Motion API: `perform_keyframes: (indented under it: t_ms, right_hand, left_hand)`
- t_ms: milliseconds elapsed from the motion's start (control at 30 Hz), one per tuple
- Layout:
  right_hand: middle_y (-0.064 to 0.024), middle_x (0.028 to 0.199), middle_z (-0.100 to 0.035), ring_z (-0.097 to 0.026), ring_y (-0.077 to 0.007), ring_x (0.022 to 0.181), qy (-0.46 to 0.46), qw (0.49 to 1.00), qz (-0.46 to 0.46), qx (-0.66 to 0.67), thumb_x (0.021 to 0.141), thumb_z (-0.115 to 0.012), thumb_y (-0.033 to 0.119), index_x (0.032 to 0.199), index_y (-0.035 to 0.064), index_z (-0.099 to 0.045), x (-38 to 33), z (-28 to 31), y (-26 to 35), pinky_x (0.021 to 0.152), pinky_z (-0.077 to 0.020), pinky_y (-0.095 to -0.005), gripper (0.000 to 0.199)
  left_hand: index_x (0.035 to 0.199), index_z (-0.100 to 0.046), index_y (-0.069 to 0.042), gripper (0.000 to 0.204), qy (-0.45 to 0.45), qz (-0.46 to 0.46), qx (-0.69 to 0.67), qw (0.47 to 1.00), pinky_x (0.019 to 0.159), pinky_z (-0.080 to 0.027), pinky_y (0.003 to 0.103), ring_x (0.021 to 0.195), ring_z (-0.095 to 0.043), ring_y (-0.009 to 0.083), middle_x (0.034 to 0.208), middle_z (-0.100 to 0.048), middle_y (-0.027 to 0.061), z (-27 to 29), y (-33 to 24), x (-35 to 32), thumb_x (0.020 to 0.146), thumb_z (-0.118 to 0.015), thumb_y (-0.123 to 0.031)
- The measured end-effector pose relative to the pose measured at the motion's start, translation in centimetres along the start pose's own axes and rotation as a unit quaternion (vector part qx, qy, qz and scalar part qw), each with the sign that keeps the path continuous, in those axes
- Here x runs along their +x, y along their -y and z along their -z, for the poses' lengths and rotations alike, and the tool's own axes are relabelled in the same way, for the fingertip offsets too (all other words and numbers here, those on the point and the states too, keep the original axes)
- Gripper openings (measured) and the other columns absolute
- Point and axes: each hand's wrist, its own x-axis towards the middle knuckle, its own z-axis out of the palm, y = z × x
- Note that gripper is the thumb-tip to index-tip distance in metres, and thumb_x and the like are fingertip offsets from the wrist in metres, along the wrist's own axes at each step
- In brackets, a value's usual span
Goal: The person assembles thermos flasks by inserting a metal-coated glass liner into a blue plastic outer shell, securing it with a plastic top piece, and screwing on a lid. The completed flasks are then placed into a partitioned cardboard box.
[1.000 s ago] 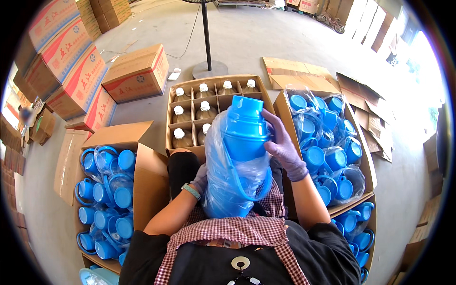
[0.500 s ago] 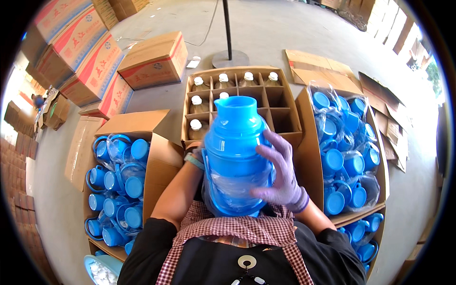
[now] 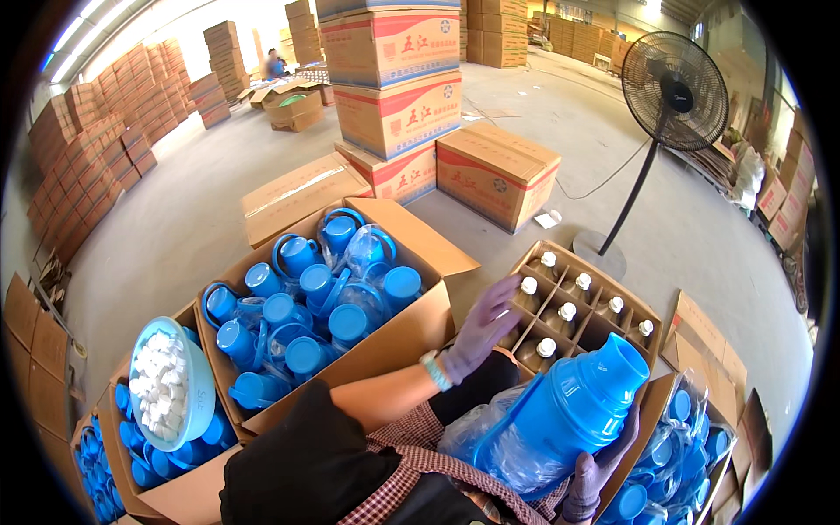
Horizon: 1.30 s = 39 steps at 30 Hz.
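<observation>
A blue plastic thermos jug [image 3: 573, 411] with a spouted top leans across my lap, its lower part wrapped in clear plastic. My right hand [image 3: 599, 477], in a thin purple glove, grips its right side. My gloved left hand [image 3: 479, 331] is off the jug, fingers stretched out, in the air between two cartons. Just beyond it is the divided carton [image 3: 647, 306], where several bottle-shaped flasks [image 3: 560, 317] with white tops stand in the compartments. To the left, an open carton [image 3: 385, 359] is full of blue handled lids [image 3: 306, 357], some in clear plastic.
A light-blue bowl [image 3: 194, 398] of small white pieces rests over another carton of blue parts. More bagged blue parts [image 3: 674, 464] fill the carton at right. Ahead stand stacked printed cartons [image 3: 398, 114] and a floor fan [image 3: 674, 92], its cable along the floor.
My head has turned left, bringing the bowl and far stacks into view. My left hand has come off the jug and reached left. The jug now tilts right, held in my right hand.
</observation>
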Motion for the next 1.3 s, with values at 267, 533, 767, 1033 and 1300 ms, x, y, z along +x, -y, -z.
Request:
perform_keyframes:
  t_ms: [267, 533, 767, 1033, 1300]
  right_hand:
    - [-0.0160, 0.156, -0.035, -0.037, -0.0329, 0.143, -0.014, 0.995, 0.031, -0.097, 0.077, -0.076, 0.066, 0.161, 0.0076, -0.030, -1.0, -3.3, 0.0, 0.119, -0.0287, -0.0496, 0.112]
    - [-0.0167, 0.156, -0.036, -0.036, -0.0327, 0.144, -0.006, 0.997, -0.010, -0.077, 0.079, -0.076, 0.064, 0.160, 0.0056, -0.031, -1.3, -4.9, -2.9, 0.121, -0.0264, -0.0491, 0.109]
    - [-0.0187, 0.151, -0.044, -0.043, -0.0341, 0.141, 0.060, 0.996, -0.065, -0.031, 0.080, -0.075, 0.064, 0.153, -0.0021, -0.038, 4.9, -3.5, -6.4, 0.119, -0.0310, -0.0463, 0.105]
    - [-0.0206, 0.143, -0.058, -0.053, -0.0293, 0.137, -0.173, 0.981, -0.024, 0.089, 0.111, -0.032, 0.049, 0.145, 0.0003, -0.051, 11.7, 7.4, -12.7, 0.119, -0.0361, -0.0461, 0.062]
    - [-0.0206, 0.155, -0.045, -0.044, -0.0338, 0.144, 0.122, 0.972, -0.131, 0.154, 0.100, -0.044, 0.069, 0.155, 0.0010, -0.041, 13.5, -2.3, -12.7, 0.121, -0.0313, -0.0465, 0.087]
  left_hand:
    - [0.156, -0.042, -0.009, 0.062, 0.292, 0.377, -0.442, 0.760, 0.122, -0.035, 0.046, 0.142, -0.049, 0.0289, 0.154, -0.052, 0.0146, -4.3, 5.0, -2.6, 0.106, -0.051, -0.045]
    - [0.151, -0.047, -0.002, 0.061, 0.231, 0.381, -0.368, 0.816, 0.116, -0.044, 0.042, 0.133, -0.058, 0.0259, 0.147, -0.057, 0.0157, -1.2, 6.3, -3.0, 0.108, -0.049, -0.045]
    - [0.135, -0.062, -0.006, 0.040, 0.161, 0.425, -0.070, 0.888, 0.102, -0.053, 0.035, 0.115, -0.065, 0.0180, 0.127, -0.068, 0.0097, 1.6, 7.9, 2.2, 0.110, -0.047, -0.033]
    - [0.154, -0.039, 0.000, 0.070, -0.090, 0.154, -0.069, 0.982, 0.121, -0.035, 0.045, 0.142, -0.047, 0.0333, 0.156, -0.046, 0.0190, 4.7, 8.3, 7.3, 0.111, -0.024, -0.053]
    - [0.161, -0.026, -0.004, 0.087, 0.093, 0.371, -0.117, 0.916, 0.113, -0.047, 0.044, 0.139, -0.051, 0.0315, 0.155, -0.045, 0.0209, -2.6, 9.6, 4.4, 0.101, -0.047, -0.063]
